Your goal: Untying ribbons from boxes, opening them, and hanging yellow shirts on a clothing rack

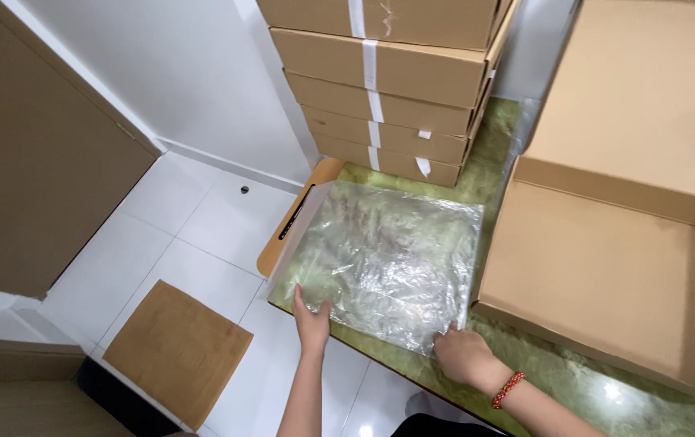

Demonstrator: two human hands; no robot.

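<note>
A clear plastic bag (388,255) lies flat on a green marble-patterned table (558,380). My left hand (311,317) pinches the bag's near left corner at the table edge. My right hand (462,354), with a red bead bracelet on the wrist, presses the bag's near right corner. The bag's flap on the left side hangs over the table edge.
An open shallow cardboard box (598,275) with its lid raised sits to the right. A stack of several taped flat cardboard boxes (388,89) stands at the back. A brown cardboard piece (177,350) lies on the white tiled floor to the left, near a wooden door (32,154).
</note>
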